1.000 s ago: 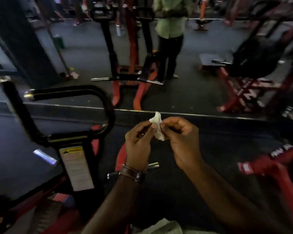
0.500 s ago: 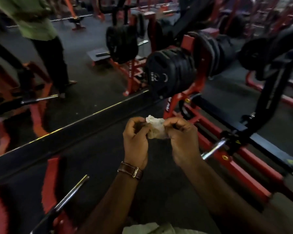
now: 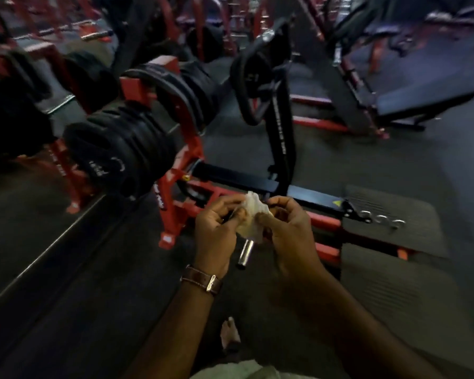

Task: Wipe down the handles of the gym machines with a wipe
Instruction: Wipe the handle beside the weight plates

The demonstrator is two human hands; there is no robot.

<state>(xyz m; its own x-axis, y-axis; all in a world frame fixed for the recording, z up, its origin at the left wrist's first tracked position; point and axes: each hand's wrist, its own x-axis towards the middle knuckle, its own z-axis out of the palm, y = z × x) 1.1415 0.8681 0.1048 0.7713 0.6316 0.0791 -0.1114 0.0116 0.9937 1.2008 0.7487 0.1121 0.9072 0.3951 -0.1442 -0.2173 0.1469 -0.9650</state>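
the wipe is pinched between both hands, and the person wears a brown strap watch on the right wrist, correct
Not quite. The wipe is pinched between the left hand and the right hand, but the head view shows the brown strap watch on the left wrist, not the right.

A dim gym floor. Stacks of round black weight plates hang on a red steel machine frame. More red-and-black machines stand behind, on dark rubber flooring with ribbed black mats.
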